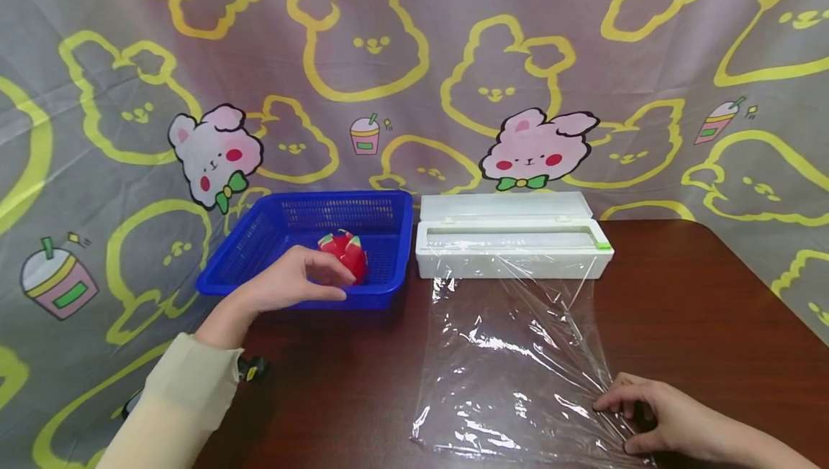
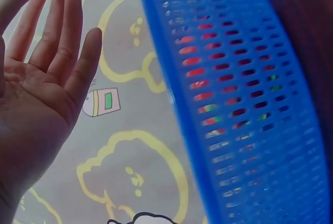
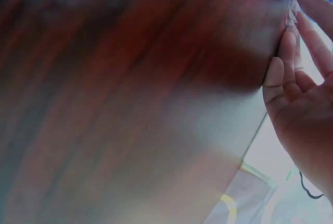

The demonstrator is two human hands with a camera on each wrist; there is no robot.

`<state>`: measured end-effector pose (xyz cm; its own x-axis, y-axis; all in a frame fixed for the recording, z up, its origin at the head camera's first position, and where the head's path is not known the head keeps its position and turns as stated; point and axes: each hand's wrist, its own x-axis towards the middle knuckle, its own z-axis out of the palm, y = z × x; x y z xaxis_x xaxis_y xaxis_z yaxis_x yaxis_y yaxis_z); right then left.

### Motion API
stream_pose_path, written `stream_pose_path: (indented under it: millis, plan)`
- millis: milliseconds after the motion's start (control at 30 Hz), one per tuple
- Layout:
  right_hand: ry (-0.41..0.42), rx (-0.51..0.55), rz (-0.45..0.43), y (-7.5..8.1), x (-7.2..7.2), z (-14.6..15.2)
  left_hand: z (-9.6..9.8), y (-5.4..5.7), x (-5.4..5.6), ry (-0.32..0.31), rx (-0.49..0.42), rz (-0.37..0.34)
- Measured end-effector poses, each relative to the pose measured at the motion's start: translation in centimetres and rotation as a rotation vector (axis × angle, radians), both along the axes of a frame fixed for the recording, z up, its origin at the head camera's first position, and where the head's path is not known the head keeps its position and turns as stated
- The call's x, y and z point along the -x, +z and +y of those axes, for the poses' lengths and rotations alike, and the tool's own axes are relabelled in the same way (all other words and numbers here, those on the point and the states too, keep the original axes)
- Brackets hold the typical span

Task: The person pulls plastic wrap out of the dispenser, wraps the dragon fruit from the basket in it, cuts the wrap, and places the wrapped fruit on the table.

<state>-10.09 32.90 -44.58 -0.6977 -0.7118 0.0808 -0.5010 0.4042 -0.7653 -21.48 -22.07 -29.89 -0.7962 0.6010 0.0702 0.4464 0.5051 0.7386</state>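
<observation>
My left hand (image 1: 299, 279) hovers at the front rim of a blue plastic basket (image 1: 259, 203), thumb and fingers apart with nothing between them. Behind those fingers, a red dragon fruit (image 1: 352, 257) with green tips lies inside; the left wrist view shows its red through the slots. From a white wrap dispenser box (image 1: 512, 265), clear plastic wrap (image 1: 505, 368) stretches toward me over the table. At the wrap's near right edge, my right hand (image 1: 663, 415) holds it with bent fingers and thumb, where creases gather. The right wrist view shows some wrap (image 3: 292, 5) at the fingertips.
The box's lid (image 1: 505, 205) is raised at the back, and a small green piece (image 1: 604, 245) sits at its right end. Everything stands on a dark reddish wooden table (image 1: 699, 311). A cartoon-printed curtain (image 1: 414, 37) hangs behind it and along the left side.
</observation>
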Motion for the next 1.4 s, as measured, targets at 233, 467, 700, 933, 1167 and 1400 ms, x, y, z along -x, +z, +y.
stream_pose_path:
  millis: [233,467,700,933,1167,1400]
  plan:
    - [0.050,0.018,0.054,-0.1,0.0,0.2,-0.3,0.8,1.9,0.049,0.030,0.043]
    - [0.050,0.019,0.036,0.1,0.0,0.2,-1.0,1.0,4.3,0.075,0.071,0.030]
    - [0.053,0.013,0.078,0.1,0.0,0.2,-2.1,0.9,6.3,0.082,0.105,-0.013]
    - [0.058,0.012,0.089,0.2,0.0,0.2,-2.4,1.4,7.5,0.084,0.195,-0.051]
    - [0.057,0.009,0.080,0.2,0.1,0.2,-2.3,1.8,8.6,0.034,0.358,-0.059]
    - [0.067,0.027,0.087,0.1,0.1,0.2,-1.7,1.8,9.2,0.014,0.416,-0.114]
